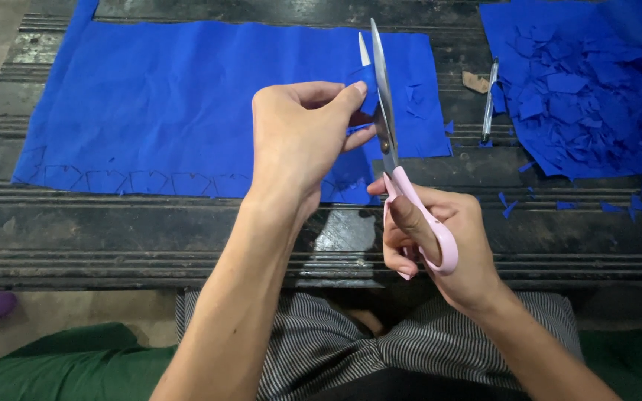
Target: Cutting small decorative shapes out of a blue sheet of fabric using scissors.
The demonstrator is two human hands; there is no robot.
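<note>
Left hand (299, 137) pinches a small blue fabric scrap (365, 80) between thumb and fingertips, held up above the bench (187, 230). Right hand (440, 249) is closed through the pink loops of the scissors (388, 119); blades stand slightly apart, with the scrap between them, near the tips.

Judgement: a clean cut wants the scrap fed deeper toward the pivot, where the blades bite best, and kept taut. Left fingertips sit just beside the blade, so they should stay on the far side of the cut line. Short snips suit a piece this small.

Large blue cloth sheet (187, 104) lies flat behind, with marked outlines along its near edge. Pile of cut pieces (581, 96) sits right, a pen (490, 100) beside it.
</note>
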